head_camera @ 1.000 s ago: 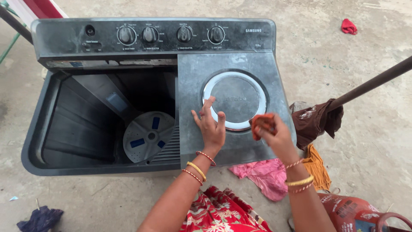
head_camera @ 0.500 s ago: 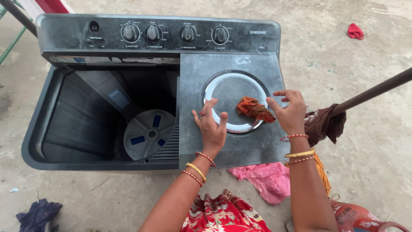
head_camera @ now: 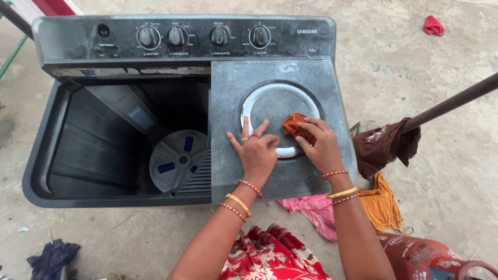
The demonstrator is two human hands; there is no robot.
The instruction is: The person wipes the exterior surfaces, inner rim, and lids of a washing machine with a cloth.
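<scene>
Your right hand pinches orange rag on round spinner lid; left hand flat, empty, near front edge. Risk: lid flexes under pressure, rag slips.

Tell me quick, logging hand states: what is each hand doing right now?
Left hand: open, fingers spread flat on the grey lid.
Right hand: closed on the orange cloth, pressing it on the lid.
</scene>
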